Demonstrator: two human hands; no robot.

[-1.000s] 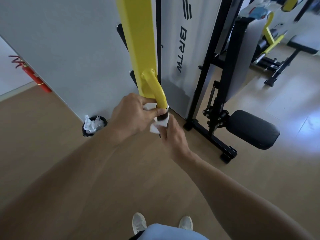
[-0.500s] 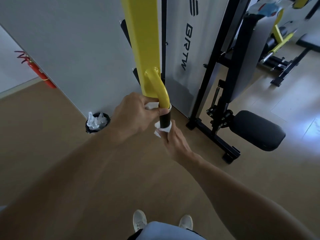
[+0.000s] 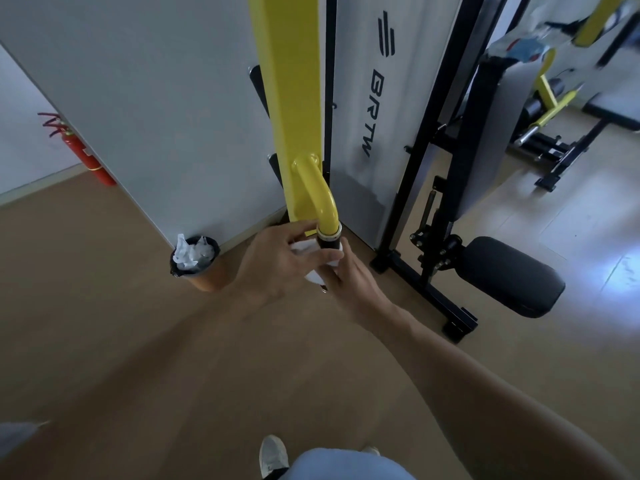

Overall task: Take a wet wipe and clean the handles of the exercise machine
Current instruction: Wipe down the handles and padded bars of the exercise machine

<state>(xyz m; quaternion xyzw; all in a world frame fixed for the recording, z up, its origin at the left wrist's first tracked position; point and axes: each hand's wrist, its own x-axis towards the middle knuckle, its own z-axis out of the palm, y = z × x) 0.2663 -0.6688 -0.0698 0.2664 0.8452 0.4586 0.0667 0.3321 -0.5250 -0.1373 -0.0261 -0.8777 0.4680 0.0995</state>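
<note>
Both bare forearms reach forward and slightly down from the bottom corners of the view, meeting at the lower end of the yellow handle [image 3: 317, 195] that curves out of the machine's yellow upright beam [image 3: 287, 81]. The left hand [image 3: 277, 265] comes in from the left with its back to the camera, its fingers bent toward the black grip [image 3: 329, 241] just under the yellow bend; they press a bunched white wet wipe [image 3: 304, 247] against the left side of that grip. The right hand [image 3: 349, 275] rises from below and to the right, its fingers curled up around the lower part of the black grip, with more of the white wipe showing between its fingertips and the grip and a fold of it hanging below near the left palm. The wipe thus sits wrapped about the black grip, sandwiched between the two hands, just beneath the metal ring where yellow tube ends. How far the wipe runs round the far side of the grip cannot be told. On the wooden floor [image 3: 138, 341] to the left stands a small bin [image 3: 195, 263] holding crumpled white tissue, against the white wall panel [image 3: 138, 98]. A red fire extinguisher [image 3: 81, 152] stands farther left, and a black padded roller [image 3: 509, 277] on the black frame lies to the right.
</note>
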